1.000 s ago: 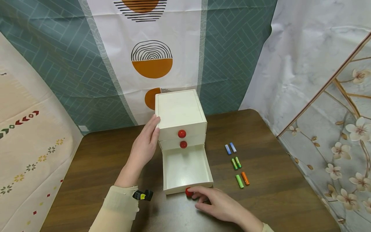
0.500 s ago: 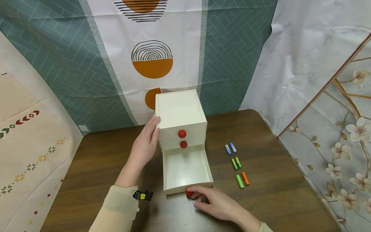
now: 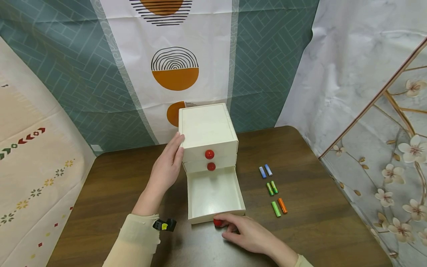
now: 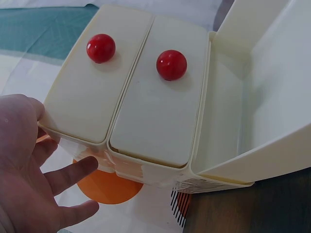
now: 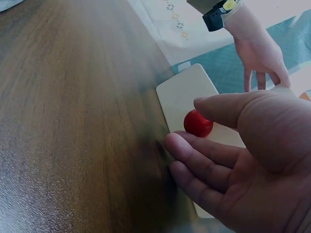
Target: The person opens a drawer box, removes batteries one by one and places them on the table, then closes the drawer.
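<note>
A small cream chest of drawers (image 3: 207, 124) stands on the table, its bottom drawer (image 3: 201, 218) pulled out with nothing inside. My left hand (image 3: 165, 167) lies with straight fingers against the chest's left side; the left wrist view shows some of its fingers spread clear of the wall. At the bottom drawer's front, my right hand (image 3: 248, 231) has curled fingers at the red knob (image 5: 197, 124). In the right wrist view the knob shows between thumb and fingers. The upper red knob (image 3: 209, 154) and middle red knob (image 3: 211, 166) sit on closed drawers.
Right of the chest lie blue batteries (image 3: 262, 172), green-and-yellow batteries (image 3: 269, 188), a green battery (image 3: 275, 209) and an orange battery (image 3: 282, 205). Behind the dark wooden table (image 3: 320, 222) hangs a patterned cloth (image 3: 273, 66).
</note>
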{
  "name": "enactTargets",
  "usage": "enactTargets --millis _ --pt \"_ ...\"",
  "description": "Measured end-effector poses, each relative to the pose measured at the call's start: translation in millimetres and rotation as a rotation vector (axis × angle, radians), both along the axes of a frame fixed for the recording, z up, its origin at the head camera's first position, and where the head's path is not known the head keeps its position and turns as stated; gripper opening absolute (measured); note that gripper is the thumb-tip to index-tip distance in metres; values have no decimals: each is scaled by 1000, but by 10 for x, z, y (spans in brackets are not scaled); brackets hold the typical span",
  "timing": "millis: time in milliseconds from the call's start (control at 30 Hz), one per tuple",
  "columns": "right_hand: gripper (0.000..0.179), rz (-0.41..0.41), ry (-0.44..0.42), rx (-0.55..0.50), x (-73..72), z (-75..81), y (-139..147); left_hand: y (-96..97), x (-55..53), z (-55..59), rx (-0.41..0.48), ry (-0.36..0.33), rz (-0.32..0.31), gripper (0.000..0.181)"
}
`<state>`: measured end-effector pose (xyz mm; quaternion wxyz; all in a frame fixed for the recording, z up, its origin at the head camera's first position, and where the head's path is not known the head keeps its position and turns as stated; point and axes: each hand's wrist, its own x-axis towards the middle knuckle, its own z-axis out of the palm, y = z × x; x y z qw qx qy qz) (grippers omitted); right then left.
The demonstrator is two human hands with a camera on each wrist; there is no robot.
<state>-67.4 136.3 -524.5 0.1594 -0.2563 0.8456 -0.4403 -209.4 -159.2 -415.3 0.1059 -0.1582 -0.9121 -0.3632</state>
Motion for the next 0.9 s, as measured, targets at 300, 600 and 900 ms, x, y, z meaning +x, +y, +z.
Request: enactTargets --millis 300,600,900 --pt "45 -7 3 -1 -3 -13 -16 -1 -5 -1 3 -12 0 54" --pt "42 -16 30 -12 6 -19 -29 4 -1 -5 1 -8 2 54" --pt "41 -39 -5 -28 5 -13 -43 6 5 -2 2 -14 7 54"
